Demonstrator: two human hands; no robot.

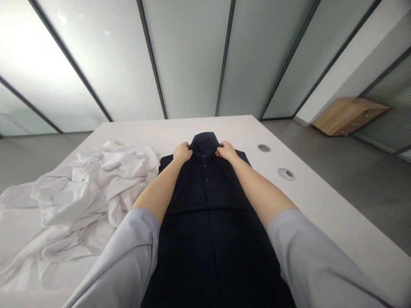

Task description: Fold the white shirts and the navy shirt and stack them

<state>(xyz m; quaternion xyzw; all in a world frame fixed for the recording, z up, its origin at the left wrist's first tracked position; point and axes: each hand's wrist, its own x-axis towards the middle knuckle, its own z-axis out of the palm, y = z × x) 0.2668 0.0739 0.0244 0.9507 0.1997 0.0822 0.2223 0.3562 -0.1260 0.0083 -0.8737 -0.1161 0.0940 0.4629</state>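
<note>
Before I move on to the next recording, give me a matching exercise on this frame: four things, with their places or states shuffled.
Column one:
1. Dark navy collared shirt
2. White garments
3. Wooden cabinet
4. Right hand

Column two:
A. Crumpled in a heap
B. At the right side of the collar
C. Spread out, front buttons facing up
D. Beyond the right edge of the table

Pairs: 1-C, 2-A, 3-D, 4-B.

Bare tabletop [308, 194] right of the dark shirt [210, 239] gave passage, broken by two round grommets [263, 148]. Heaped white clothes [105, 184] obstructed left of it; more tabletop ran beyond its collar [204, 139].
</note>
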